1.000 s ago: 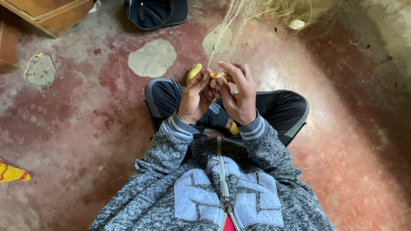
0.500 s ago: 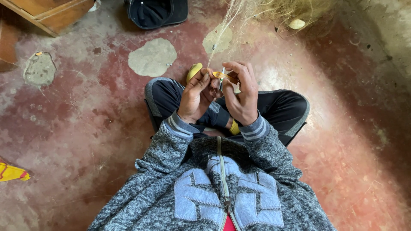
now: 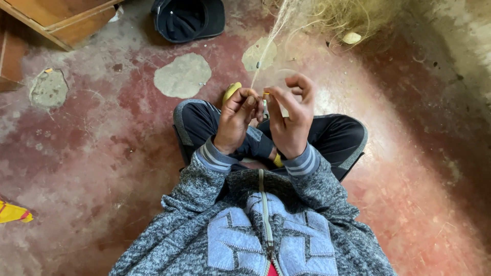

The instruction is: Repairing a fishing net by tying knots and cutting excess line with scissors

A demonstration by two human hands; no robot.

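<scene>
Grey marled zip jacket (image 3: 255,230) with pale blue chest patches fills the bottom edge of the view, striped cuffs at both wrists. Person sits cross-legged on the floor (image 3: 102,153), dark trousers (image 3: 332,135) with a grey side stripe. Both hands are raised over the lap, close together, fingertips nearly meeting. Left hand (image 3: 236,120): grip closed, thumb and forefinger pinched on a thin pale fibre strand (image 3: 266,51). Right hand (image 3: 289,120): grip pinched shut on the same strand just beside the left fingertips, other fingers curled loosely above. A small yellowish piece shows between the fingertips; cannot tell what it is. Yellow rounded object (image 3: 231,91) sits just behind the left hand, partly hidden. The strand runs up and away from the pinch toward the top edge of the floor, joining a loose heap of straw-coloured fibre (image 3: 337,15). Floor is worn red-painted cement with grey bare patches (image 3: 182,75) where the paint has gone, dusty and scuffed. Dark cap (image 3: 188,19) lies upturned near the top edge, centre-left. Wooden furniture piece (image 3: 61,18) sits at the top left corner. Yellow wrapper scrap (image 3: 14,212) lies at the left edge. Rough pale wall (image 3: 460,41) rises at the top right corner.
</scene>
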